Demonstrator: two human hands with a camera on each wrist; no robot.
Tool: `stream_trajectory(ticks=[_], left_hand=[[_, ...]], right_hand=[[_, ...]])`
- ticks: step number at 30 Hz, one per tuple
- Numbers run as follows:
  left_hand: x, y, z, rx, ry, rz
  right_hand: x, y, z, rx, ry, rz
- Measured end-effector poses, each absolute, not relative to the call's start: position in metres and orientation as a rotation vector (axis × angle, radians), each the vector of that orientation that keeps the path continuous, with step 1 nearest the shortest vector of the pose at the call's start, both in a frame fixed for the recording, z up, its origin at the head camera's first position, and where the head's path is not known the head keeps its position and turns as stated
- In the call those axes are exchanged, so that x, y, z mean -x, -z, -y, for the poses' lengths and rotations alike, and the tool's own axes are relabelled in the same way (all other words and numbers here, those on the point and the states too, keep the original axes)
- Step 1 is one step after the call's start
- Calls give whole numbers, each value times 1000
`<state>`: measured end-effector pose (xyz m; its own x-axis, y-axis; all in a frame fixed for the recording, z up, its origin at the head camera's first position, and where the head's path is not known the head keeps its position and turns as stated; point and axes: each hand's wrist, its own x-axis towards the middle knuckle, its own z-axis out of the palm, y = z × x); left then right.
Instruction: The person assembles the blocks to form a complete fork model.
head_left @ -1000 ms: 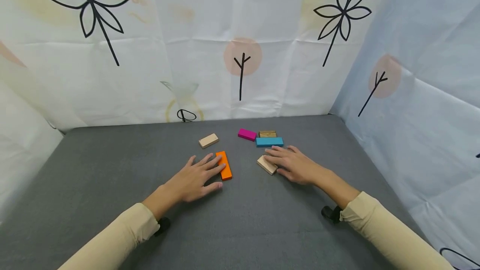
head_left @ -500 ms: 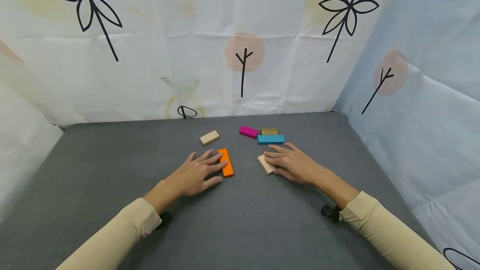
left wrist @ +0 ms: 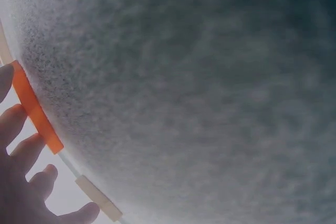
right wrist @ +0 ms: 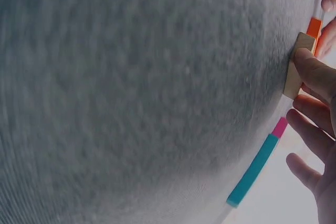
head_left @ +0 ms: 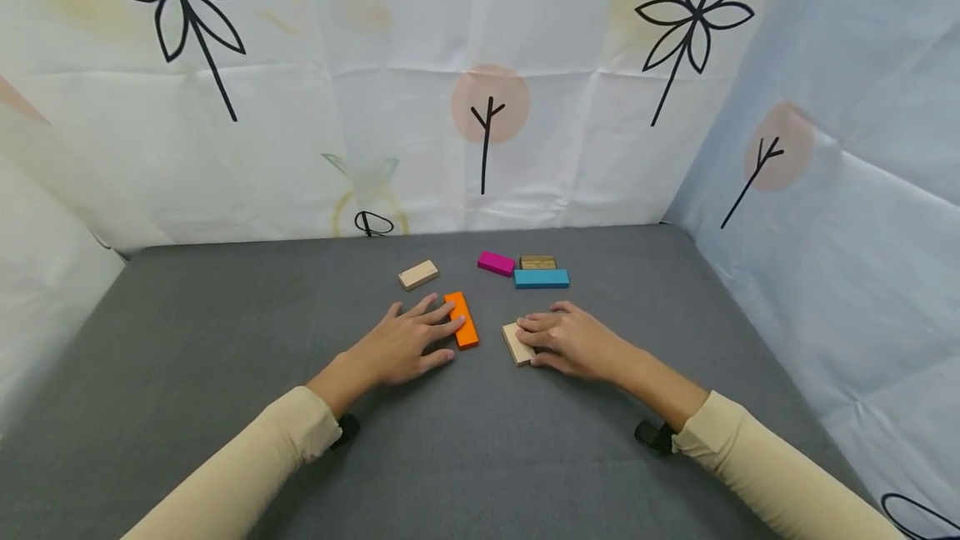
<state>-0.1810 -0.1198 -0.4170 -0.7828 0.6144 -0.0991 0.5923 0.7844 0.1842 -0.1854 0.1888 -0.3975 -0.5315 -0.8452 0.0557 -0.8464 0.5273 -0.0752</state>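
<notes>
My left hand (head_left: 399, 346) lies spread over the table, its fingertips resting on the top and left side of an orange wooden block (head_left: 467, 335). In the left wrist view, fingers reach the orange block (left wrist: 37, 109) with the thumb apart. To its right, my right hand (head_left: 573, 343) touches a pale wooden block (head_left: 516, 343), fingertips on its right part and thumb at its near right corner. The right wrist view shows the thumb against this pale block (right wrist: 294, 80), the other fingers extended. A gap separates the orange and pale blocks.
Behind the hands lie another pale block (head_left: 418, 275), a magenta block (head_left: 496, 263), a blue block (head_left: 542, 279) and a brown wood-grained block (head_left: 537, 262) just behind the blue one. A patterned white cloth (head_left: 420, 132) walls the grey table's (head_left: 465, 457) back and sides.
My right hand has slid the near pale block leftward and slightly closer, turning it a little. My left hand has shifted the orange block slightly right. The gap between these blocks has narrowed.
</notes>
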Motion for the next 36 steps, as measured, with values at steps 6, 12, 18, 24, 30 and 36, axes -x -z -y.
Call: stream_trajectory(ticks=[6,12,18,24,30,36], left_hand=[[183,416,116,-944,-184,-2808],[184,414,113,-931,-179,-2798],[185,413,110,-942,-181,-2799],[188,413,107,-955,-183,-2801],[189,412,104,-978,-203,-2788],[189,411,102,-986,-202,-2784]], right_hand=[[179,398,-180,-1553,-109,2696],[174,399,-175,-1578,-90,2678],[169,399,-171,-1609,-79,2650],[167,401,-168,-1611,-110,2631],[165,401,-166,-1611,-86,2564],[163,403,-165,-1606,-70,2509]])
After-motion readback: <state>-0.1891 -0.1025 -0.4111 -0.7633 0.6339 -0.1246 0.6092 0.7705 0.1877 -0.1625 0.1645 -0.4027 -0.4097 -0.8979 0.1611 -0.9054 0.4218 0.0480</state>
